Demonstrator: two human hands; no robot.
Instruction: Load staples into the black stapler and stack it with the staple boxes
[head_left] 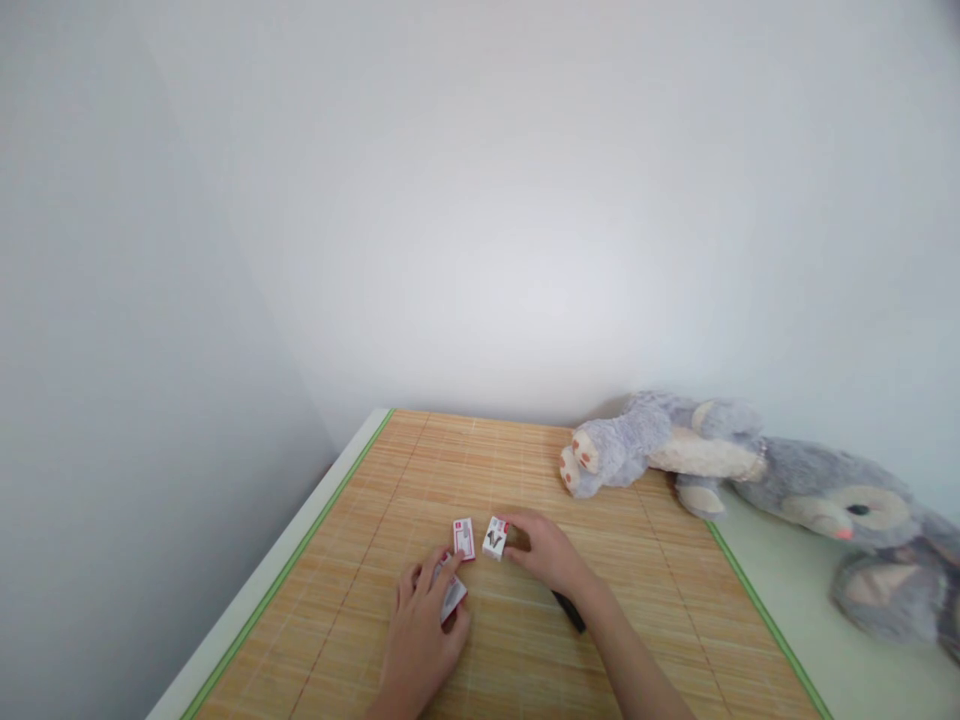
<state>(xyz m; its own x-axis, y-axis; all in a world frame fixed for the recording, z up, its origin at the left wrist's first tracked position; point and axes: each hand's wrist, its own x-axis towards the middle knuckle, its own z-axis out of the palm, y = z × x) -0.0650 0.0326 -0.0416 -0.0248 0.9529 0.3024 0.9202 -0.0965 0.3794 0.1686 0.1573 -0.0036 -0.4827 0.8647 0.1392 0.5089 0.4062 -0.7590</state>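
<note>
My right hand (546,548) pinches a small white box (494,537) with red and a dark printed picture, thumb and fingers at its right side. Just left of it, a flat white box with pinkish-red edging (464,536) lies on the bamboo mat (420,480). My left hand (427,610) is closed over another small white and red box (454,598), thumb at its near edge and fingers across its top. One fingertip reaches close to the flat box. Beneath my right forearm, a black elongated object (568,612) is partly hidden, so its kind is unclear.
A grey and cream plush toy (705,450) lies on its side along the back right, its head (847,500) beyond the mat. The mat has a green border (757,600) and covers a pale tabletop (795,560). White walls (480,200) close off the back and left.
</note>
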